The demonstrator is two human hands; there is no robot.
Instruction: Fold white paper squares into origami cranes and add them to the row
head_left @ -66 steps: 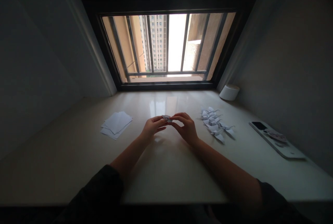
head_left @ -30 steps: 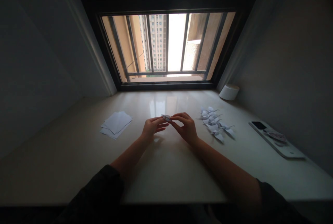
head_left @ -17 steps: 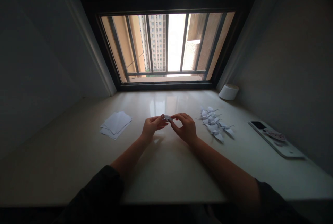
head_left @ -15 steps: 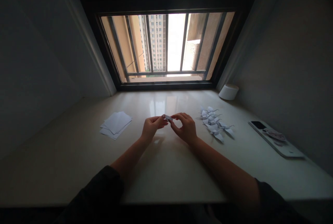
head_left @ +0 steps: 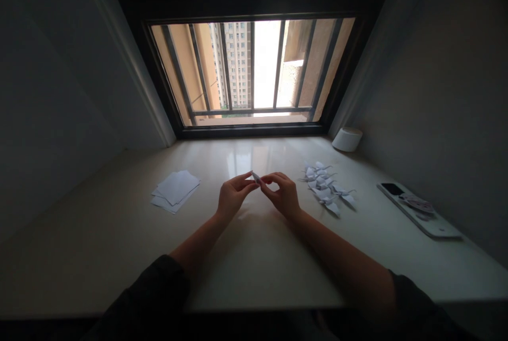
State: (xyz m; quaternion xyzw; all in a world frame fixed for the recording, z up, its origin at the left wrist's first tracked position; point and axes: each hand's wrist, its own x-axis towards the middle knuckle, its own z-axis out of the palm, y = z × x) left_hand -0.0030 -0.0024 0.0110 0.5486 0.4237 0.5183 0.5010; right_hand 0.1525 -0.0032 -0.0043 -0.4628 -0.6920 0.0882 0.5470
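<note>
A small folded piece of white paper [head_left: 256, 176] is held up over the middle of the white counter [head_left: 262, 272]. My left hand [head_left: 234, 193] pinches it from the left between thumb and fingers. From the right, my right hand [head_left: 282, 193] grips its lower end with thumb and forefinger. The fingertips of both hands almost meet and cover part of the paper. Just right of my right hand lies a cluster of folded white paper cranes [head_left: 323, 185]. To the left of my left hand is a loose stack of flat white paper sheets [head_left: 177, 190].
A phone [head_left: 416, 210] with a picture on its case lies at the right by the wall. A white, round-topped object [head_left: 347, 139] stands in the back right corner. Behind the counter is a dark-framed window [head_left: 254, 130] with bars outside.
The folded paper has turned from lying nearly flat to a steeper tilt. My left fingers have shifted, with the forefinger now reaching toward its upper tip.
</note>
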